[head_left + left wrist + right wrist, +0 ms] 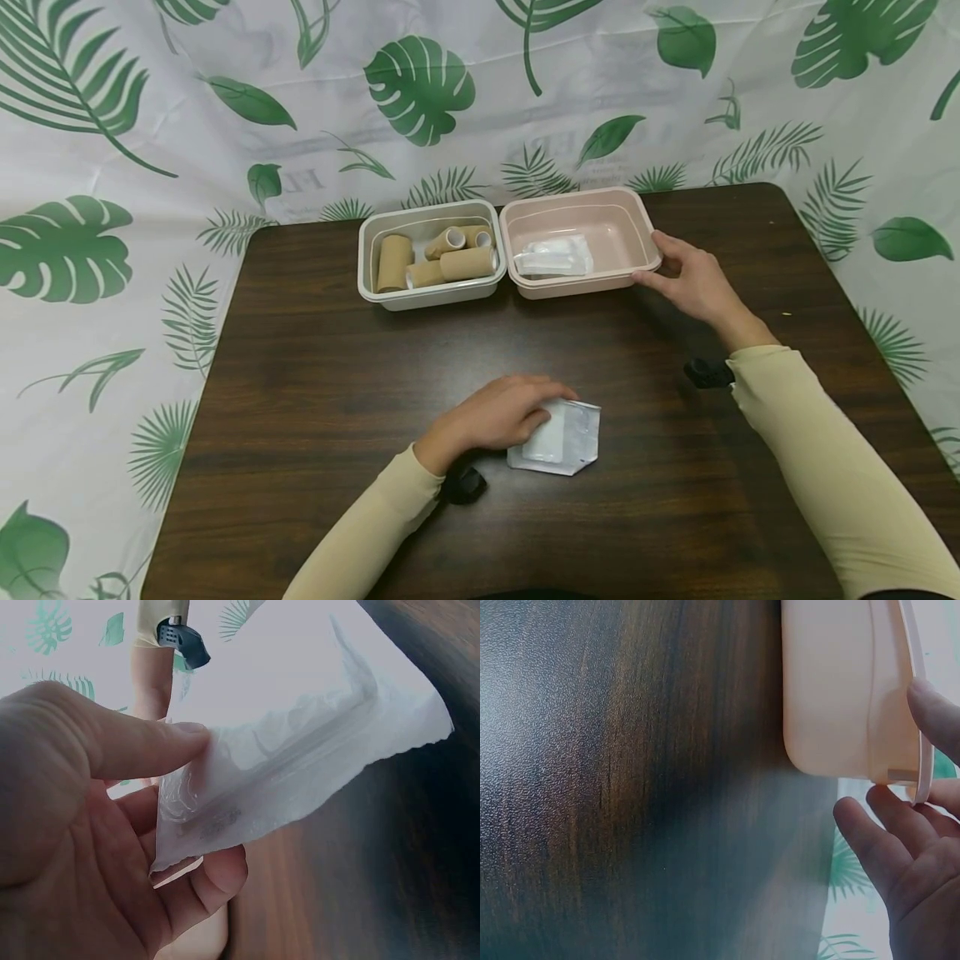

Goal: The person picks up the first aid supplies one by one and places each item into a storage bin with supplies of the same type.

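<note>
My left hand [501,412] pinches a flat white packet [579,437] by one edge, low over the middle of the table. In the left wrist view the thumb lies on the packet's wrinkled see-through film [255,761], with fingers behind it. What the packet contains cannot be made out for certain; a white rectangle shows through. At the far right, my right hand [697,279] holds the front right corner of a pink plastic bin [577,287]. Its thumb and fingers bend about the rim [924,761] there. Another white, partly clear packet [558,255] lies inside this bin.
Left of the pink bin, side by side with it, stands a light grey bin [442,296] holding several brown cardboard tubes [394,262]. Both stand at the back edge of the dark wooden table [315,375]. A leaf-print curtain [315,100] hangs behind.
</note>
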Demonstrator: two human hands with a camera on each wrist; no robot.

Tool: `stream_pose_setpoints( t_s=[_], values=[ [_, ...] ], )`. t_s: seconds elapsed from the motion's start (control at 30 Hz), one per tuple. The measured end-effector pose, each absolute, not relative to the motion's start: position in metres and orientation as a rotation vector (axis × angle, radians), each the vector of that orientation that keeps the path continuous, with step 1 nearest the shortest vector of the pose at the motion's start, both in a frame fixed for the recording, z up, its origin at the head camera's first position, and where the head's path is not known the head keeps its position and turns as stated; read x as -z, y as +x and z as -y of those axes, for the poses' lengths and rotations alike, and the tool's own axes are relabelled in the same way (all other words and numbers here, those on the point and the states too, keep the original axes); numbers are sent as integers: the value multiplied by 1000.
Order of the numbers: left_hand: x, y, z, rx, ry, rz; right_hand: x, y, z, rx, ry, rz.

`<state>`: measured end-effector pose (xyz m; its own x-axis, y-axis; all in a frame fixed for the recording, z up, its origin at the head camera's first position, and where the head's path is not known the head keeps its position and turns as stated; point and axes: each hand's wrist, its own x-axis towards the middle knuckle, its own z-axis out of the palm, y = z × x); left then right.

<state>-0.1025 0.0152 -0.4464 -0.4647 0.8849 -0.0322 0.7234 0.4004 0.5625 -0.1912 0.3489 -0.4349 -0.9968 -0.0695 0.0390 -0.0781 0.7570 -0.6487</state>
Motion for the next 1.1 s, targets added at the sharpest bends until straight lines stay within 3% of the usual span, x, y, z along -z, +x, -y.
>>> stream_pose_setpoints(
  t_s=[0.3, 0.67, 1.1],
  values=[
    [432, -102, -14, -710, 1390, -2311, 434, -191, -350, -1081, 111, 2934],
    [429, -125, -18, -1009, 1294, -2321, 436, -192, -349, -1107, 123, 2915],
    [428, -146, -24, -1513, 769, -2528, 437, -194, -349, -1082, 125, 2917]
  ],
)
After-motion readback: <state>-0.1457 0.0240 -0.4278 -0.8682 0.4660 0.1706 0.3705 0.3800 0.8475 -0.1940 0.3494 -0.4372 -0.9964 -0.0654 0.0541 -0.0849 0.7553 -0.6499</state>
